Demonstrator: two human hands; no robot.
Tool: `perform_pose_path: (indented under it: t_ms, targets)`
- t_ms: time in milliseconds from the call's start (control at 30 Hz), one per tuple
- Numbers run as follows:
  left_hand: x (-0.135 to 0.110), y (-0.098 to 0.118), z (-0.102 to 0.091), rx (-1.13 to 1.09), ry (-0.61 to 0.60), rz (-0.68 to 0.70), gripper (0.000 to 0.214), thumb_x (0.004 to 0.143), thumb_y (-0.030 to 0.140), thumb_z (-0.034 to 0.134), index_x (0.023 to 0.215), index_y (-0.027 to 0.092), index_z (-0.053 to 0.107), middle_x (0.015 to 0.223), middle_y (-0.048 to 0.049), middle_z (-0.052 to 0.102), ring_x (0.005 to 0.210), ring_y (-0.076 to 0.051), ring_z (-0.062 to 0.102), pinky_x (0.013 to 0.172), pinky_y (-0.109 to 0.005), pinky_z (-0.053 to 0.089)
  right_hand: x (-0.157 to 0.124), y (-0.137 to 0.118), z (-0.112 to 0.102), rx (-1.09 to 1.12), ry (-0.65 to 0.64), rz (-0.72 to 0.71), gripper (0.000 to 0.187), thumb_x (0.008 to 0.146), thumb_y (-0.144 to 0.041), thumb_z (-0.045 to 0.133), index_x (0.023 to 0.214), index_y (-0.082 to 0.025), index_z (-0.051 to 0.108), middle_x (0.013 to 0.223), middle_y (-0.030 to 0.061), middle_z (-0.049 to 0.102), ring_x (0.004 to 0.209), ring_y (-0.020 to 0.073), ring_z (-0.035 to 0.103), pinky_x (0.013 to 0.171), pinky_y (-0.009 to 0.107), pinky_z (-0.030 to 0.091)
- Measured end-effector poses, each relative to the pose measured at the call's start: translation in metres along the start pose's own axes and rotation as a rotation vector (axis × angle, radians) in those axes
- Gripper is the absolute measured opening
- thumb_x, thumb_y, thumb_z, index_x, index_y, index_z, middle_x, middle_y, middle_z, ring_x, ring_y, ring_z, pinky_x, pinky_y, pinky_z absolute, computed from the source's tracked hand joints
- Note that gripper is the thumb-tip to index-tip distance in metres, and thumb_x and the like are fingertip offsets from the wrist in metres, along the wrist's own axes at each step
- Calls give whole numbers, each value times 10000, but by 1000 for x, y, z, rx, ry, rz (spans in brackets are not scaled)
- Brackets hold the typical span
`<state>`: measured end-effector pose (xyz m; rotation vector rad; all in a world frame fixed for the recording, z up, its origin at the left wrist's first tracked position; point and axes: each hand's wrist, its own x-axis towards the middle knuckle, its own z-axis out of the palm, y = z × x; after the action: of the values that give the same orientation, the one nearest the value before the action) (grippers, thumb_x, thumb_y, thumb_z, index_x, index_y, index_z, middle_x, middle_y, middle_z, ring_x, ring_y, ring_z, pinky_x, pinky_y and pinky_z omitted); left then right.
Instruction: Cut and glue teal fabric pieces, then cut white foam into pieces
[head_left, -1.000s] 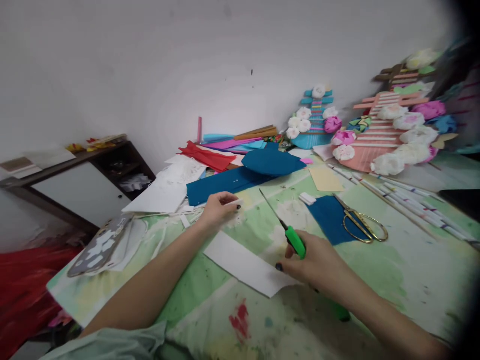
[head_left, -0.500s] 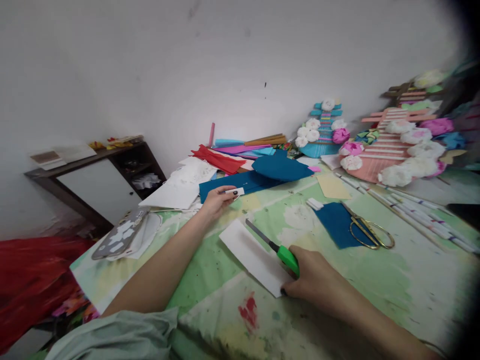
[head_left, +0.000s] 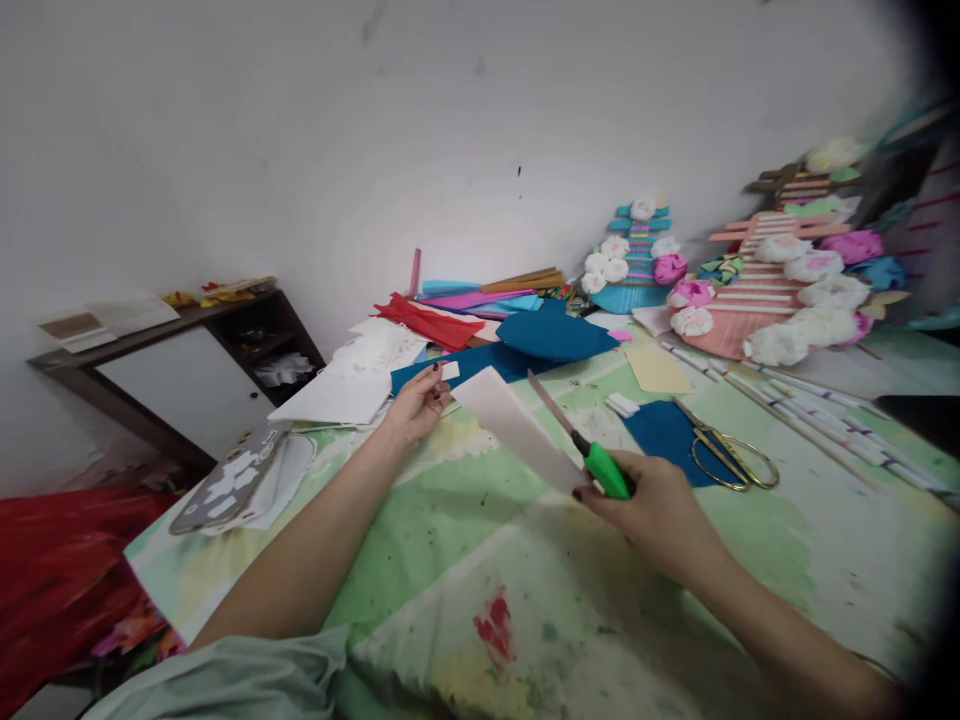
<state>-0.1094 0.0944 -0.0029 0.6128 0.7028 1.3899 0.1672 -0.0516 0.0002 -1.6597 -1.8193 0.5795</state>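
Observation:
My left hand (head_left: 418,402) is closed, pinching a small white piece (head_left: 449,370) between thumb and finger, close to the dark blue paper (head_left: 487,362). In my right hand (head_left: 652,510) is a green utility knife (head_left: 606,470) with its blade out, pointing up and to the left. The same hand pinches the lower end of a white strip of paper or card (head_left: 525,430), which tilts up toward my left hand. To the right, gold-handled scissors (head_left: 724,447) lie partly over a blue square (head_left: 664,438), beside small white pieces (head_left: 622,404).
Red crepe paper (head_left: 427,322) and white sheets (head_left: 341,385) are piled at the back. A phone (head_left: 225,482) lies at the left edge. Decorated blue (head_left: 637,265) and pink lute-shaped crafts (head_left: 750,300) stand at the back right, with striped white sticks (head_left: 825,425) in front.
My right hand has lifted the white strip off the table and moved up and right with the knife. My left hand has shifted slightly left and turned, still pinching the small white piece.

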Motion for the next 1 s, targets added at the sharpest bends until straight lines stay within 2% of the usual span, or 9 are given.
perform_pose_path:
  t_ms: [100, 200, 333, 400, 467, 600, 733, 833, 1000]
  targets:
    - [-7, 1, 8, -9, -76, 14, 100, 858, 75, 578, 927, 123, 633, 582, 40, 510, 498, -31, 497, 504, -119, 444, 6, 11, -8, -232, 303, -101, 155, 719, -253, 556, 778, -198, 689, 539, 13, 561, 534, 186, 537, 546, 281, 307]
    - [-15, -1, 18, 13, -117, -1, 70, 857, 84, 591, 898, 119, 636, 617, 28, 521, 518, -26, 502, 519, -111, 453, 12, 19, -13, -251, 441, -82, 208, 737, -261, 551, 863, -188, 699, 561, 34, 607, 545, 215, 576, 568, 303, 354]
    - [-21, -8, 25, 68, -120, -20, 87, 802, 58, 648, 768, 127, 607, 665, 10, 586, 548, -33, 551, 561, -119, 490, 20, 23, -15, 251, 418, 24, 270, 770, -268, 560, 1009, -176, 646, 552, 5, 642, 540, 199, 633, 594, 306, 462]
    - [-24, -12, 27, 100, -128, -39, 111, 764, 35, 672, 780, 130, 616, 697, -1, 621, 585, -54, 598, 587, -141, 513, 23, 24, -15, 536, 403, 72, 308, 801, -330, 579, 1058, -165, 619, 506, -11, 624, 474, 184, 614, 533, 297, 484]
    - [-27, -16, 29, 126, -142, -62, 141, 723, 30, 705, 791, 130, 631, 687, 2, 627, 600, -75, 628, 594, -157, 522, 27, 26, -14, 689, 437, 96, 351, 787, -391, 636, 1044, -153, 621, 478, -16, 607, 419, 168, 580, 459, 277, 469]
    - [-36, -25, 34, 175, -170, -137, 202, 637, 92, 796, 767, 119, 644, 682, -27, 647, 655, -156, 679, 550, -201, 516, 32, 31, -13, 831, 549, 117, 364, 692, -372, 757, 955, -145, 646, 589, 8, 650, 520, 166, 647, 487, 253, 502]
    - [-44, -36, 40, 186, -203, -230, 260, 585, 138, 846, 743, 129, 641, 923, -94, 701, 898, -229, 687, 755, -307, 544, 34, 35, -10, 905, 610, 128, 339, 652, -333, 797, 902, -159, 648, 667, 2, 651, 595, 172, 679, 515, 251, 520]
    - [-47, -43, 41, 207, -204, -221, 260, 592, 159, 846, 753, 135, 643, 1066, -104, 677, 929, -203, 659, 825, -344, 525, 34, 38, -7, 957, 662, 134, 326, 627, -302, 814, 868, -175, 636, 714, -6, 649, 631, 169, 687, 524, 245, 515]
    - [-52, -52, 43, 284, -207, -156, 295, 559, 193, 867, 744, 131, 646, 959, -56, 674, 856, -172, 650, 804, -361, 548, 35, 40, -5, 1045, 669, 125, 312, 604, -276, 825, 821, -185, 620, 767, -11, 633, 709, 174, 696, 599, 254, 520]
